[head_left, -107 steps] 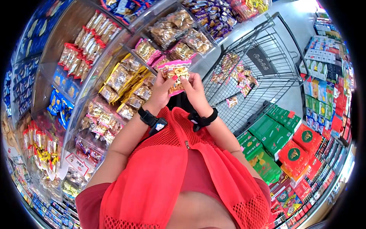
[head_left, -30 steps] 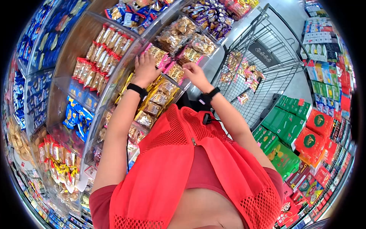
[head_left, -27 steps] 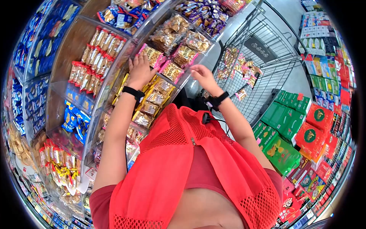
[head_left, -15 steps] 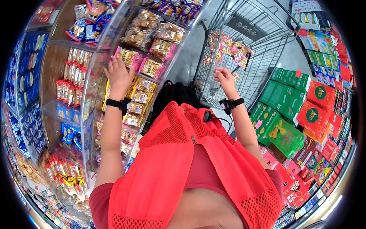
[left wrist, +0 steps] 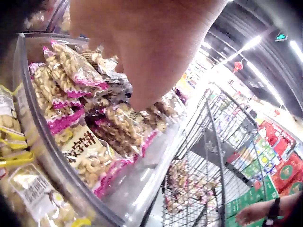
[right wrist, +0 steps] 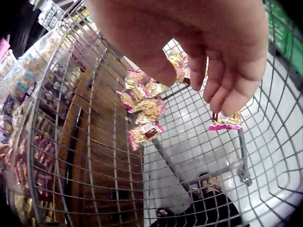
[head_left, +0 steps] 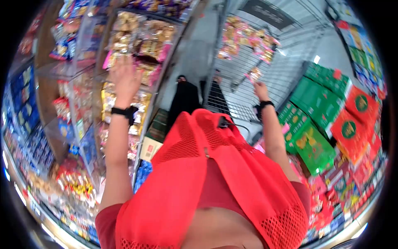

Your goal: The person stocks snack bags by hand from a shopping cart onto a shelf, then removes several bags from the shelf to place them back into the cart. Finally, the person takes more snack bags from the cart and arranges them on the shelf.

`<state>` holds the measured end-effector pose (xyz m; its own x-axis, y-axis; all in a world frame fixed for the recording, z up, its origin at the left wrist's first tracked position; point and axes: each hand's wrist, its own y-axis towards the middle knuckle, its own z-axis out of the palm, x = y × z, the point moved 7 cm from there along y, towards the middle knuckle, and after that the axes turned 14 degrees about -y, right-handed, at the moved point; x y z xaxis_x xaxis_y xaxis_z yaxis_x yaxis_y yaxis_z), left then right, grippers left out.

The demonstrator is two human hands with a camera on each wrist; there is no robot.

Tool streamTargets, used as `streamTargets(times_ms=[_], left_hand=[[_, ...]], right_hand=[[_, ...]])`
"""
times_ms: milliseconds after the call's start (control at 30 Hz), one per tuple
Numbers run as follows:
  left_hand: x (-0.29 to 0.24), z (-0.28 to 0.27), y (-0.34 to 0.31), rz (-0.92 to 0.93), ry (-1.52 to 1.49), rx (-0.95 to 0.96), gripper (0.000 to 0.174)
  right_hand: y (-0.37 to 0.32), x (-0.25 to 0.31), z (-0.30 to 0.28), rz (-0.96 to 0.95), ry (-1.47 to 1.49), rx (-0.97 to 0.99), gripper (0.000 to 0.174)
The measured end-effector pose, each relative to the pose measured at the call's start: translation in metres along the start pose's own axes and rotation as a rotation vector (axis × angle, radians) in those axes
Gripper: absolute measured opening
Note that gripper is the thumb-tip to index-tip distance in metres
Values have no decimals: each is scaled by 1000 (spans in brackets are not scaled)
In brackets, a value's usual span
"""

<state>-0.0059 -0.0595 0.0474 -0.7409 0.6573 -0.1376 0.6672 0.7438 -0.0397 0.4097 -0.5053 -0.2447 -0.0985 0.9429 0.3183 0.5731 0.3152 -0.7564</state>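
Note:
My left hand (head_left: 124,79) lies over the pink-edged biscuit packs in a clear bin at the left, fingers extended; in the left wrist view the hand (left wrist: 147,47) hangs above packs (left wrist: 90,161) with pink edges, and whether it touches them is unclear. My right hand (head_left: 261,90) is above the wire cart, near a small pack (head_left: 253,74). In the right wrist view the right hand (right wrist: 199,47) has loosely bent fingers over the cart (right wrist: 189,156), with a pink-edged pack (right wrist: 226,124) just beyond the fingertips. Nothing is seen gripped in either hand.
Several packs (head_left: 238,37) lie in the cart. Green boxes (head_left: 317,99) and red boxes (head_left: 350,124) are stacked at the right. More snack bins with clear dividers (head_left: 78,68) fill the left side. The person's dark-clad legs (head_left: 184,101) stand between bins and cart.
The pack earlier held in both hands is no longer in them. The hands have moved apart, the right over the cart and the left over the bin. The view has turned toward the right.

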Motion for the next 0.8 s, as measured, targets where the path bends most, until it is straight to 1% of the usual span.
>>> streamTargets(times_ms=[33, 67, 100, 133, 167, 233, 300, 400, 467, 533, 600, 633, 733, 800], left_hand=[[12, 13, 7, -50, 30, 61, 67], [17, 18, 13, -128, 64, 165, 66], [18, 15, 21, -134, 103, 178, 66], [17, 15, 24, -137, 133, 192, 67], [20, 15, 25, -151, 102, 188, 66], [26, 17, 26, -166, 29, 169, 66], [25, 14, 22, -124, -34, 99, 66], [29, 10, 13, -85, -132, -15, 64], [37, 8, 6, -51, -223, -122, 64], [46, 11, -2, -103, -100, -114, 60], [58, 12, -12, -163, 29, -88, 58], [63, 9, -16, -209, 12, -106, 53], [71, 0, -22, -177, -82, -98, 50], [69, -3, -24, -163, -84, -113, 48]], right_hand=[[6, -2, 2, 27, 3, 61, 36], [6, -2, 2, 37, 13, -20, 38], [3, 3, -3, 55, -26, -5, 33], [3, 5, -3, 62, 34, 27, 31], [1, 11, -5, 42, 43, 22, 30], [1, 17, -8, 6, 50, 8, 29], [2, 26, -9, -34, 46, 0, 29], [1, 33, -1, -13, 18, 109, 30], [7, 27, 8, -38, 32, 108, 29], [-1, 32, 11, -41, -4, 104, 29], [-12, 38, 14, -78, 53, 76, 28], [-17, 41, 14, -97, 82, 62, 28], [-26, 35, 24, -94, 52, 37, 28], [-37, 37, 32, -45, 51, 104, 26]])
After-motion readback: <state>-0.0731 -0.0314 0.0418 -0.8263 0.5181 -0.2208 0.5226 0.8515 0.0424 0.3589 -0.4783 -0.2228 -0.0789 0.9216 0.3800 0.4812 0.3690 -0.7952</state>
